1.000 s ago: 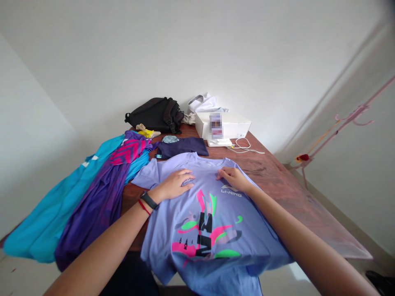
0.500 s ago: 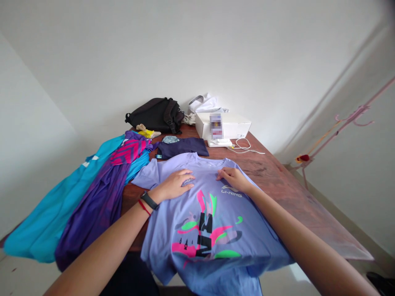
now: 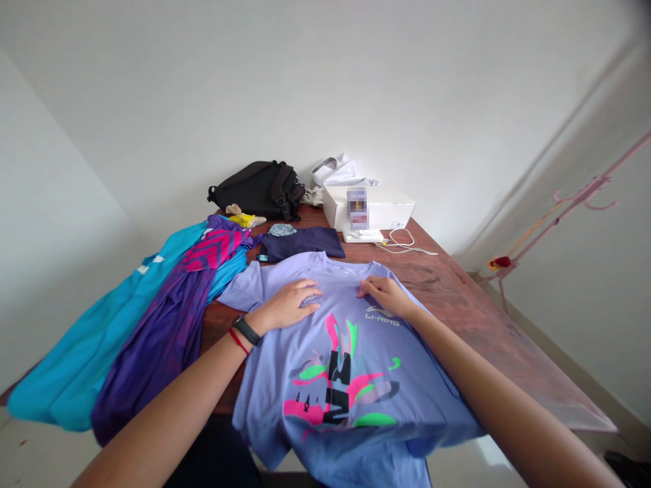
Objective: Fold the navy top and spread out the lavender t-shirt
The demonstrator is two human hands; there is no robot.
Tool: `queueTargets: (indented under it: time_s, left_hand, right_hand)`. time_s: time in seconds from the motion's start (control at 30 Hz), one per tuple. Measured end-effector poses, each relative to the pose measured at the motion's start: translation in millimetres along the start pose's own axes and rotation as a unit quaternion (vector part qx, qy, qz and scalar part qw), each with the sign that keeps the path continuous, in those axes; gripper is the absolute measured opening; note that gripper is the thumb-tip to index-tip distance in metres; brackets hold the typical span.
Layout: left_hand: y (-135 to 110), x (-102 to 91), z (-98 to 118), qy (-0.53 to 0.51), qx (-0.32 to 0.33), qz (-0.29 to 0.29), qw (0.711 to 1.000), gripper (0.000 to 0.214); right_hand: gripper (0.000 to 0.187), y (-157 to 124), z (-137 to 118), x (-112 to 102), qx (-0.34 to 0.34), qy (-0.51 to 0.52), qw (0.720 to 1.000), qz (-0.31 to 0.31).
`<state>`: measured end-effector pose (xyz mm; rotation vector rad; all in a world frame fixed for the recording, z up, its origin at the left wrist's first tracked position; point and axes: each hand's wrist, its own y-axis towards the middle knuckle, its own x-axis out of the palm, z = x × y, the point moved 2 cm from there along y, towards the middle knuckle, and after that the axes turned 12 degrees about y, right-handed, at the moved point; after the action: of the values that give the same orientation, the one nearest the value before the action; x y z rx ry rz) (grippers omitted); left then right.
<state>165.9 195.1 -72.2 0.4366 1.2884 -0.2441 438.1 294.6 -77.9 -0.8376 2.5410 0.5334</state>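
A lavender T-shirt lies spread face up, its neckline pointing away from me and its lower part hanging over the table's front edge. It has a LI-NING logo and a pink, green and black print. My left hand rests on the left of the shirt's chest, fingers apart. On the chest's other side, just above the logo, my right hand lies with its fingers curled in. No fabric shows lifted between those fingers. A dark wristband and a red string circle my left wrist.
Turquoise clothing and purple clothing drape over the wooden table's left side. Behind the shirt sit folded dark clothing, a black backpack, a white box and a cable. A pink rack stands right.
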Motion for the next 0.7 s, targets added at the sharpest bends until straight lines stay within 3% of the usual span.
queueTargets:
  time_s: [0.7]
  left_hand:
    - [-0.4, -2.4, 2.2, -0.011, 0.000, 0.003, 1.000, 0.037]
  right_hand:
    - [0.056, -0.1, 1.0, 0.7, 0.001, 0.013, 1.000, 0.004]
